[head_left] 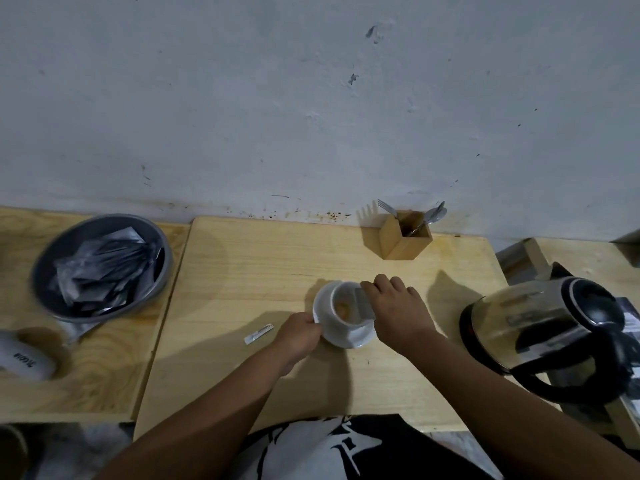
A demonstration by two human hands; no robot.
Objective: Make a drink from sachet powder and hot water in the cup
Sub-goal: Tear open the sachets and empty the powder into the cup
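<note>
Two hands are working: left grip (300,336) is steadying the cup (341,315), right grip (394,306) is emptying a pinched sachet (363,304). Kettle (550,327) water is not yet added.

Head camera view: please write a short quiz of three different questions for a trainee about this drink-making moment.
1. True or false: the right hand tips a sachet over the white cup.
2. What does the left hand hold? A) saucer edge B) electric kettle C) spoon
3. Fill in: the torn sachet strip lies on the wooden ____.

Key: 1 true; 2 A; 3 table.
</note>
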